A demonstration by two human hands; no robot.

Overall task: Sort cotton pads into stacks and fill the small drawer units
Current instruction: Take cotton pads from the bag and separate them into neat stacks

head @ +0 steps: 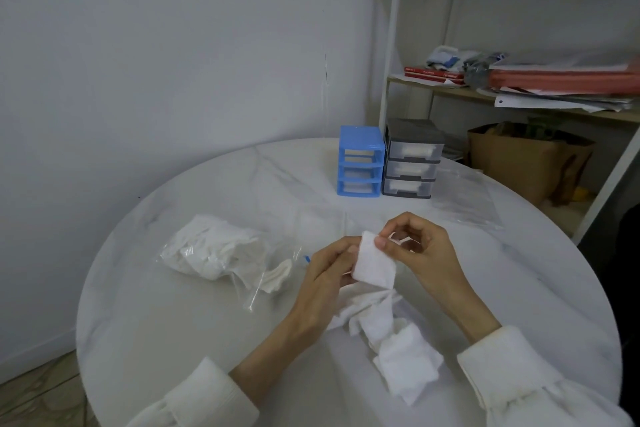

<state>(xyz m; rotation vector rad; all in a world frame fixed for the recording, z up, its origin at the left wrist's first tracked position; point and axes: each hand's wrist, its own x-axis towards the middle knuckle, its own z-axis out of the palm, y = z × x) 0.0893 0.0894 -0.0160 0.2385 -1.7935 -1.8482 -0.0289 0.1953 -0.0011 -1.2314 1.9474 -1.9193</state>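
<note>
Round white marble-look table with blue drawer unit, grey drawer unit, bagged pads, loose pads.

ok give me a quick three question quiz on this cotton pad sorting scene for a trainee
1. True or false: the blue plastic drawer unit stands to the left of the grey plastic drawer unit on the round white marble-look table.
2. What do the left hand and right hand hold between them? A) a red book B) a white square cotton pad C) a drawer
3. Fill in: the clear plastic bag of white cotton pads lies to the ____ of the hands.

Key: 1 true; 2 B; 3 left.
</note>
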